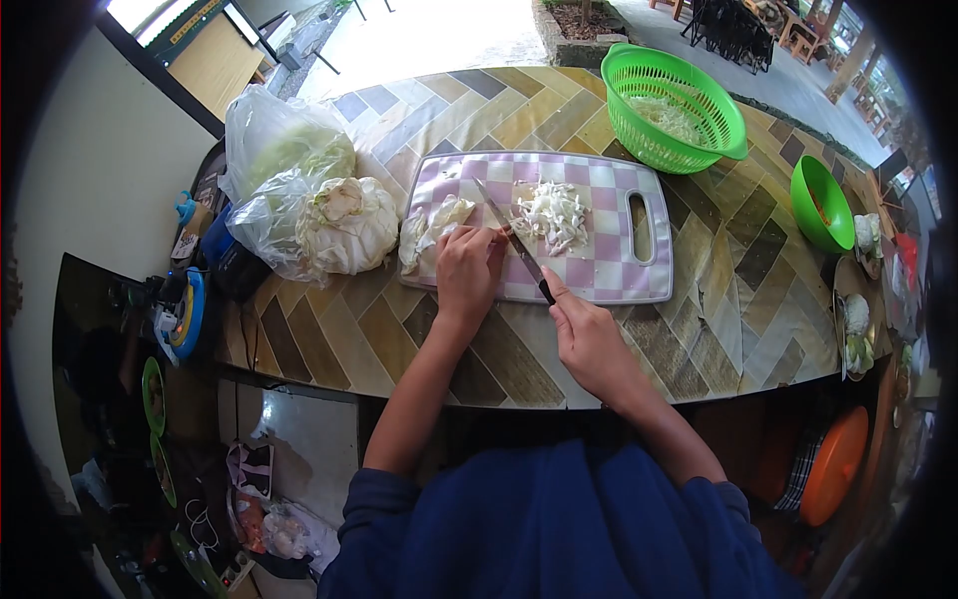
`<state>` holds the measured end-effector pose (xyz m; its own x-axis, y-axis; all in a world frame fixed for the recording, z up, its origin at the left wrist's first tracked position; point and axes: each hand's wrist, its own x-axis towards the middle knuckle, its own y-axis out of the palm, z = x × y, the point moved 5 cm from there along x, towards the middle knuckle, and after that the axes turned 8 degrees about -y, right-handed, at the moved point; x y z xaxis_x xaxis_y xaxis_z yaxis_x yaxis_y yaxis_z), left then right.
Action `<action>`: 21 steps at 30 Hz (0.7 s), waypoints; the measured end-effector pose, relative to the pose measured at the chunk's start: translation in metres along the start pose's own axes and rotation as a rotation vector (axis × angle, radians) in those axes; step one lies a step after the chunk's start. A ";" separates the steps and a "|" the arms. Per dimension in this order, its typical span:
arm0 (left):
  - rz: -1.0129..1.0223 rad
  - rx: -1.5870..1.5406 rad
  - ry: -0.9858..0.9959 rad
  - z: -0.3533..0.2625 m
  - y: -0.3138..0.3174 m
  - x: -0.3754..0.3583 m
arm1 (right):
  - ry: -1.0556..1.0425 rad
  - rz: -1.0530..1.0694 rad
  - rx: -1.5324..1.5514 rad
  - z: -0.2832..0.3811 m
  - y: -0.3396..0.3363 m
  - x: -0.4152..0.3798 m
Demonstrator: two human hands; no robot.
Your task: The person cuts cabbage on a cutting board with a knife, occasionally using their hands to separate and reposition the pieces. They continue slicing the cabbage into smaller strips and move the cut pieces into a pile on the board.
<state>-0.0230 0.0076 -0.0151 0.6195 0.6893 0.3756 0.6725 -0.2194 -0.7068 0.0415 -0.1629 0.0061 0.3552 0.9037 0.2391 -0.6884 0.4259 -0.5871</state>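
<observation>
In my right hand (584,334) is a kitchen knife (519,245) with a black handle, its blade slanting up and left over the cutting board (619,275). My left hand (469,265) is closed at the board's left part, fingertips close to the blade; what they pinch is hidden. Pale cabbage leaves (429,230) lie just left of that hand. A heap of chopped cabbage (554,215) sits right of the blade on the pink-and-white checked board.
Left of the board stand a cabbage head (349,225) and a clear plastic bag (289,140) with green produce. A green colander (674,110) holding pale shreds is beyond the board's right corner. Farther right are a green bowl (823,205) and plates near the table's edge.
</observation>
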 end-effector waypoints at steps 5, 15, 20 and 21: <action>-0.019 -0.008 0.044 0.002 0.001 0.001 | -0.001 0.024 -0.011 -0.002 0.000 0.004; -0.028 -0.009 0.006 0.000 -0.001 -0.001 | 0.063 0.115 -0.290 -0.009 0.023 0.010; 0.011 0.043 -0.003 -0.001 0.001 0.002 | 0.026 0.093 -0.291 -0.008 0.001 -0.006; 0.033 0.028 -0.009 -0.004 0.001 0.002 | -0.014 0.048 -0.248 -0.014 -0.003 -0.005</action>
<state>-0.0191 0.0065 -0.0132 0.6373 0.6881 0.3470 0.6404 -0.2224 -0.7352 0.0506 -0.1697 -0.0037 0.3159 0.9239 0.2160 -0.5275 0.3603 -0.7694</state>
